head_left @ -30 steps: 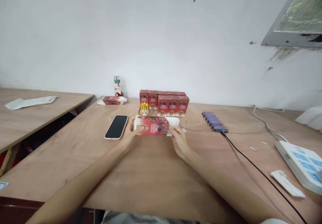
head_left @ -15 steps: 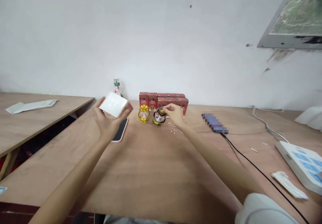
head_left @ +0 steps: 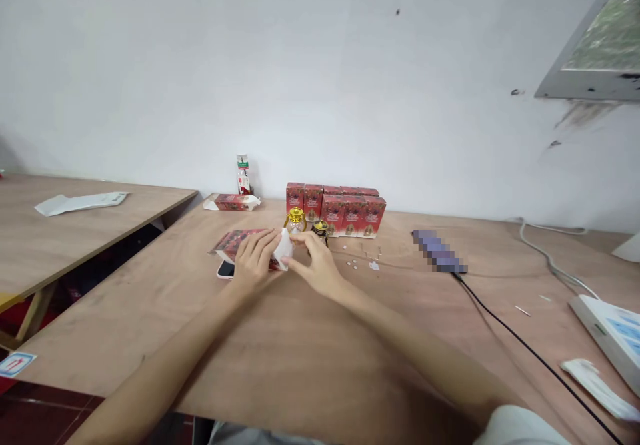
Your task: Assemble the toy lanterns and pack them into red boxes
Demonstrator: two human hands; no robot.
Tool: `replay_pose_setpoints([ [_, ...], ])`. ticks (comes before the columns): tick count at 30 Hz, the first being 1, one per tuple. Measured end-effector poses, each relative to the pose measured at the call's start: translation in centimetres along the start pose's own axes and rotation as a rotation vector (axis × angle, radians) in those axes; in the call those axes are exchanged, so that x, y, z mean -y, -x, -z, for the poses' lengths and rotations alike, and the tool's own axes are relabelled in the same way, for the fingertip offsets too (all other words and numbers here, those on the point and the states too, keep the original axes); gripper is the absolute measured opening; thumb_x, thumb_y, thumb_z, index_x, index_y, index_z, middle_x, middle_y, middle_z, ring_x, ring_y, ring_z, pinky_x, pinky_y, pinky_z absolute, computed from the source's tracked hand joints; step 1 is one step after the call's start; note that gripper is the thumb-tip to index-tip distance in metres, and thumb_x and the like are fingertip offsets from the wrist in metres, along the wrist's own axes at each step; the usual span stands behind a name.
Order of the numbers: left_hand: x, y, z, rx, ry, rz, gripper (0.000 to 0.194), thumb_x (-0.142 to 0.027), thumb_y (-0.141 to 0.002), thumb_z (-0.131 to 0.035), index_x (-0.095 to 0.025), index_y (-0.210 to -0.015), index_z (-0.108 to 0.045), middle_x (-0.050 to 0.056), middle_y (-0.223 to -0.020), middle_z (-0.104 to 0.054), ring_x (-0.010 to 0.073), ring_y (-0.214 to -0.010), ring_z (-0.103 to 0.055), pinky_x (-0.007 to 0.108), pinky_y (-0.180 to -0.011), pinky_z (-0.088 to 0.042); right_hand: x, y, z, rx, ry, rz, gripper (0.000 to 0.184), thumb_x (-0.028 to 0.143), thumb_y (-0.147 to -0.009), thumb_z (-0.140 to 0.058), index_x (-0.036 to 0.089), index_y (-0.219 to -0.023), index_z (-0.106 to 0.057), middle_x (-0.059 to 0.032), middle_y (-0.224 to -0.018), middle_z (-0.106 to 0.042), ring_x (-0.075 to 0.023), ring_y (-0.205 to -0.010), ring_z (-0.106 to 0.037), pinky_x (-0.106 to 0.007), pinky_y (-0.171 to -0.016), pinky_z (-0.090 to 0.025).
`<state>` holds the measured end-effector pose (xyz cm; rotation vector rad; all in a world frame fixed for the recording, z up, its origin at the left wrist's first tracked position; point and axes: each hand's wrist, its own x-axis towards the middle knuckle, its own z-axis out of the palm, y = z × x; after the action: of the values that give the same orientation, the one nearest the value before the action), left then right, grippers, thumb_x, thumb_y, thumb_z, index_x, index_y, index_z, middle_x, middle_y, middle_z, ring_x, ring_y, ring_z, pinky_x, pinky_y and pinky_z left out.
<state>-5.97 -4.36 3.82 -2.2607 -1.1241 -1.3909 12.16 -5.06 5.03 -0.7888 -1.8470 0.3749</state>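
My left hand [head_left: 253, 259] is closed over a red patterned cardboard box [head_left: 235, 241] that lies on its side, low above the table. At the box's right end a white flap [head_left: 283, 248] stands out. My right hand [head_left: 317, 265] has its thumb and fingers on that flap, closed around the end of the box. Just behind the hands are a small gold lantern [head_left: 296, 217] and a dark bronze lantern [head_left: 321, 228], both partly covered by my fingers. A phone [head_left: 226, 269] shows in part under the box.
Several red boxes [head_left: 354, 215] stand in rows near the wall. Another red box [head_left: 235, 203] lies with its flaps out by a bottle [head_left: 243, 175]. Small pale discs [head_left: 353, 263] are scattered to the right. Further right are a phone [head_left: 435, 250] on a black cable [head_left: 525, 345] and a white power strip [head_left: 607, 331].
My right hand has let go of the dark lantern and moved to the box end. My left hand has brought the box right and lower, turning its red side up. The view has shifted slightly left.
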Motion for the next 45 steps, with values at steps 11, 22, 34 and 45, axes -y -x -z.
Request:
replay_pose_setpoints([
  [11, -0.5, 0.3, -0.4, 0.136, 0.128, 0.077, 0.049, -0.05, -0.072, -0.065, -0.018, -0.109, -0.065, 0.014, -0.117, -0.066, 0.0319, -0.111, -0.059, 0.039, -0.096, -0.04, -0.5, 1.7, -1.3, -0.062, -0.029, -0.273, 0.041, 0.042, -0.059, -0.076, 0.023, -0.081, -0.046, 0.0021, -0.079, -0.056, -0.0158, -0.071, -0.052, -0.029, -0.065, -0.043],
  [22, -0.2, -0.1, 0.2, 0.141, 0.19, 0.131, 0.048, -0.052, -0.068, -0.07, -0.02, -0.104, -0.067, 0.014, -0.119, -0.065, 0.0321, -0.116, -0.056, 0.042, -0.103, -0.034, 0.1, 1.9, -1.1, 0.023, -0.078, -0.228, 0.01, 0.029, -0.079, -0.057, 0.023, -0.082, -0.064, -0.0041, -0.096, -0.057, -0.0192, -0.097, -0.056, -0.038, -0.094, -0.041],
  [34, 0.3, 0.0, 0.1, 0.166, 0.062, -0.033, 0.042, -0.044, -0.077, -0.064, -0.019, -0.111, -0.063, 0.016, -0.122, -0.062, 0.0308, -0.118, -0.055, 0.042, -0.101, -0.037, 0.0, 0.9, -0.9, -0.116, -0.586, -0.498, 0.022, 0.045, -0.063, -0.073, 0.026, -0.074, -0.075, -0.006, -0.122, -0.058, -0.026, -0.122, -0.048, -0.043, -0.104, -0.036],
  [45, 4.6, -0.6, 1.6, -0.054, -0.282, -0.314, 0.02, -0.02, -0.09, -0.049, -0.023, -0.101, -0.066, 0.003, -0.087, -0.074, 0.0145, -0.078, -0.068, 0.024, -0.07, -0.049, 1.6, -0.9, 3.6, -0.334, -0.431, -0.202, 0.022, 0.038, -0.075, -0.063, 0.027, -0.093, -0.071, -0.0039, -0.123, -0.057, -0.023, -0.123, -0.045, -0.04, -0.096, -0.041],
])
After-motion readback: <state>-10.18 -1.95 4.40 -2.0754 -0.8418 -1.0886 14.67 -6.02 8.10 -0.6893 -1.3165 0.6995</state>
